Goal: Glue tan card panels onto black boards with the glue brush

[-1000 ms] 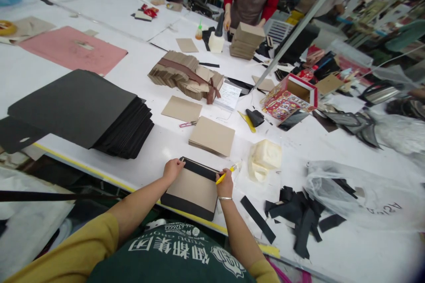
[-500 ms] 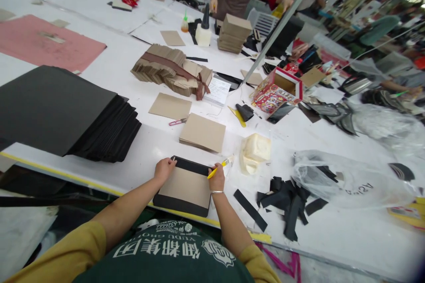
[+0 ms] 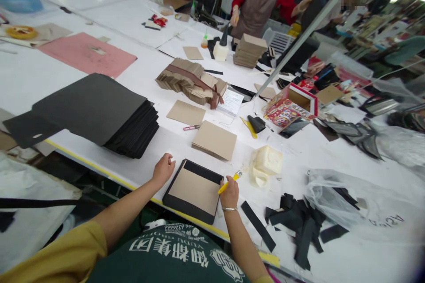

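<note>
In front of me a tan board lies on a black sheet, whose dark borders show along the far and near edges. My left hand hovers just left of the sheet, apart from it. Its fingers are loosely bent with nothing visible in them. My right hand grips a yellow-handled brush at the sheet's right edge, bristles pointing away to the right. A cut-open whitish plastic container stands just beyond the brush. Behind the sheet sits a stack of tan boards.
A tall stack of black sheets stands at left. Black strips and a clear plastic bag lie at right. Pink-handled snips, a bundle of boards and a patterned box are farther back. A slanting pole rises near a co-worker.
My left hand has let go of the sheet's far left corner and moved off to the left. My right hand still holds the brush near the right edge. The view has shifted left.
</note>
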Action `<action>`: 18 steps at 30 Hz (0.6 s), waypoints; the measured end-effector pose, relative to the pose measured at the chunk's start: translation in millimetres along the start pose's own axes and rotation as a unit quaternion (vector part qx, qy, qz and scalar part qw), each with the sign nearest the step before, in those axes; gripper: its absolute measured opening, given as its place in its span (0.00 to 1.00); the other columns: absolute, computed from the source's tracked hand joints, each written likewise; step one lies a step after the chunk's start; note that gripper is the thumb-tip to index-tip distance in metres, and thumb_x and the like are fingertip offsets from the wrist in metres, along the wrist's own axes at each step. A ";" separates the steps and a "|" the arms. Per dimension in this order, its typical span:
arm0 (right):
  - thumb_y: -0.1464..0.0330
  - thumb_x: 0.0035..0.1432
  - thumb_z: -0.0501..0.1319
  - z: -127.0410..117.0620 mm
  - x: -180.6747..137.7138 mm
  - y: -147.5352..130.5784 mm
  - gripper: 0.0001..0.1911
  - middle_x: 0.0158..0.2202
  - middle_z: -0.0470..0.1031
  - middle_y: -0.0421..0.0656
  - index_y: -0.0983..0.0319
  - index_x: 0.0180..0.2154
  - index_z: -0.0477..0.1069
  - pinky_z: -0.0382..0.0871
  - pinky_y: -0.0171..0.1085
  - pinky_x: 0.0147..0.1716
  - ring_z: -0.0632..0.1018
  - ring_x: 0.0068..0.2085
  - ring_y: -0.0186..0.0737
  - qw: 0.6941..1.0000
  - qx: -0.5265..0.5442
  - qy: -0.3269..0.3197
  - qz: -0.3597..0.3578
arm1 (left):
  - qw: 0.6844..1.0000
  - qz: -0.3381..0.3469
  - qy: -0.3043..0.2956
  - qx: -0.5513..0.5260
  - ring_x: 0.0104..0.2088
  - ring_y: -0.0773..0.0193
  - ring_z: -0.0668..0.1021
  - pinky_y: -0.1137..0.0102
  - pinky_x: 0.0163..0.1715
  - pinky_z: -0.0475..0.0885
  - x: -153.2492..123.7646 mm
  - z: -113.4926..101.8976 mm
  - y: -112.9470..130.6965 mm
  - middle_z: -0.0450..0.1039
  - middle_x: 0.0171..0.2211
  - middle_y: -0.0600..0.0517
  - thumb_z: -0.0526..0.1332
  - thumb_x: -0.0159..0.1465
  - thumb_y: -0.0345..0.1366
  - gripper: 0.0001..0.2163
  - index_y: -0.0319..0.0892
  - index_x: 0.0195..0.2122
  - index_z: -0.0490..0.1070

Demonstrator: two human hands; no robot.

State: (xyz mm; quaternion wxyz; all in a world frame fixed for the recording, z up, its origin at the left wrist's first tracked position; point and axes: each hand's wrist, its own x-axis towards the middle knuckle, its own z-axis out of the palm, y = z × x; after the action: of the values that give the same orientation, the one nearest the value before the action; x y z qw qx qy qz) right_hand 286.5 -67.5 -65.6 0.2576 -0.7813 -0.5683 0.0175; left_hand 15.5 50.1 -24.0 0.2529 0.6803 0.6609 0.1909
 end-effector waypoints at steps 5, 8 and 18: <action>0.63 0.57 0.53 -4.9 -7.8 -24.6 0.14 0.35 0.70 0.48 0.65 0.42 0.63 0.67 0.43 0.39 0.72 0.37 0.42 0.993 0.087 0.032 -0.066 | 0.957 0.224 0.183 -0.003 0.32 0.65 0.72 0.69 0.37 0.67 -13.8 -89.3 7.3 0.68 0.30 0.51 0.55 0.59 0.37 0.09 0.42 0.40 0.62; 0.63 0.57 0.53 -11.2 -1.2 -49.0 0.13 0.36 0.71 0.48 0.63 0.42 0.62 0.69 0.42 0.38 0.74 0.36 0.41 0.984 0.149 0.016 -0.093 | 0.914 0.246 0.316 0.058 0.45 0.58 0.70 0.62 0.47 0.63 -7.8 -152.4 6.1 0.69 0.40 0.44 0.58 0.56 0.39 0.15 0.41 0.43 0.63; 0.64 0.57 0.53 -41.5 14.9 -133.8 0.11 0.36 0.72 0.46 0.60 0.41 0.61 0.71 0.41 0.36 0.76 0.33 0.39 0.954 0.273 -0.024 -0.120 | 0.946 0.119 0.218 0.209 0.38 0.56 0.72 0.64 0.40 0.65 8.7 -230.5 -30.0 0.72 0.36 0.45 0.55 0.58 0.42 0.12 0.41 0.36 0.71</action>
State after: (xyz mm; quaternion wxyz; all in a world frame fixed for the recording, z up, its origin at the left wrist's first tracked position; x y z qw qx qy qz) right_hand 187.4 -40.4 30.9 0.4471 -0.6066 -0.6377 0.1597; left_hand -145.0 79.9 141.7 -0.0698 0.7331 0.6392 0.2215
